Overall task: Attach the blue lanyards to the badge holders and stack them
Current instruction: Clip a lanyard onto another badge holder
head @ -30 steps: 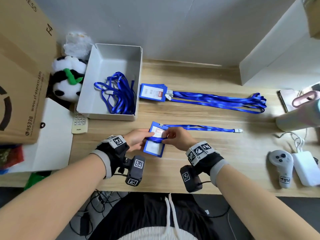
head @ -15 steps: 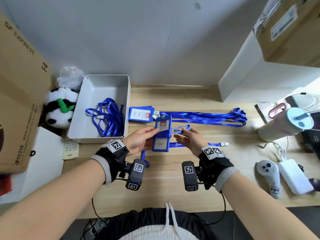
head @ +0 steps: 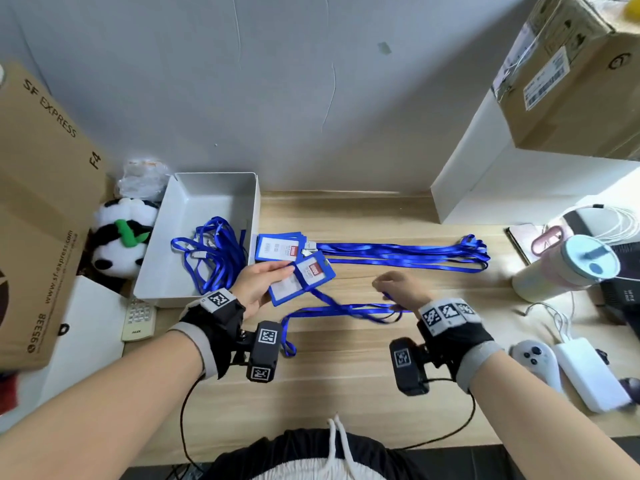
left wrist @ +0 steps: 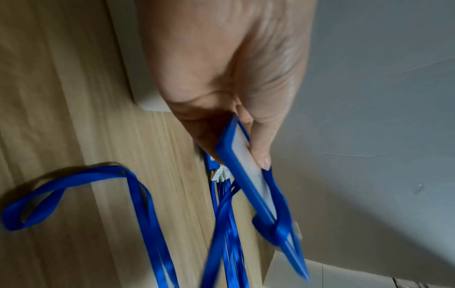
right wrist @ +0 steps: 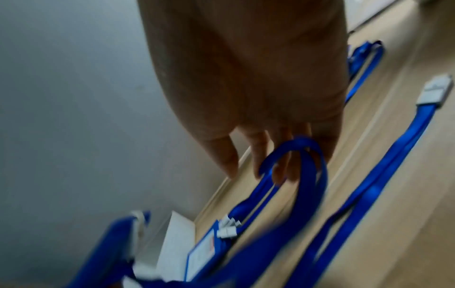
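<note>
My left hand (head: 277, 276) pinches a blue badge holder (head: 302, 279) by one end, tilted above the table just in front of the stack of finished badge holders (head: 278, 245). In the left wrist view the thumb lies on the badge holder (left wrist: 246, 171). Its blue lanyard (head: 346, 309) trails right to my right hand (head: 388, 291), whose fingers curl through a loop of the lanyard (right wrist: 295, 150). The stack's lanyards (head: 401, 254) lie stretched out to the right. A loop of the held strap (left wrist: 74, 183) rests on the wood.
A white tray (head: 257, 202) at the left holds loose blue lanyards (head: 211, 254). A panda plush (head: 121, 244), a remote (head: 136, 318) and a cardboard box (head: 45, 202) sit left of it. A tumbler (head: 568, 268), controller (head: 535, 362) and power bank (head: 588, 375) stand right.
My left hand has turned the badge holder and carried it back toward the stack. My right hand has moved right, drawing the lanyard strap out along the table.
</note>
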